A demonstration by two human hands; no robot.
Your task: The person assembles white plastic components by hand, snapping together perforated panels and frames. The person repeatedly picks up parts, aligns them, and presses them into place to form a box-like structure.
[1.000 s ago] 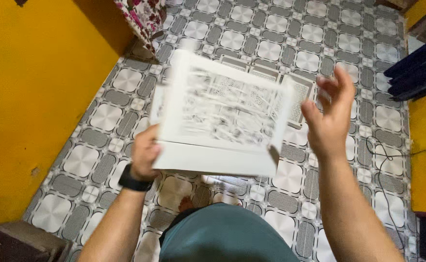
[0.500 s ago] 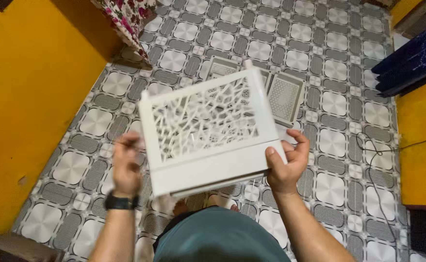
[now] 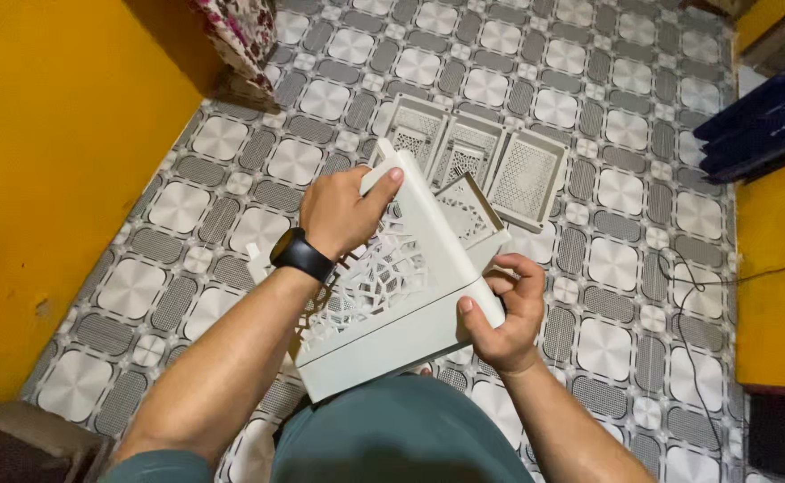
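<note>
I hold a white plastic panel (image 3: pixel 392 295) with a cut-out lattice pattern, tilted in front of my chest. My left hand (image 3: pixel 343 210), with a black watch on its wrist, grips the panel's upper edge. My right hand (image 3: pixel 504 313) clasps its lower right corner. A smaller white perforated piece (image 3: pixel 467 208) sticks up behind the panel's top right. On the floor beyond lie three more white perforated panels (image 3: pixel 527 179) side by side.
The floor (image 3: pixel 643 259) is grey and white patterned tile. A yellow wall (image 3: pixel 44 161) runs along the left. A floral cloth (image 3: pixel 236 31) hangs at top left, dark blue items (image 3: pixel 763 116) sit at right, and a black cable (image 3: pixel 705 295) trails across the tiles.
My left hand has moved from the panel's lower left side up to its top edge. The panel has turned and tilted down toward my body. My right hand stays at the lower right corner.
</note>
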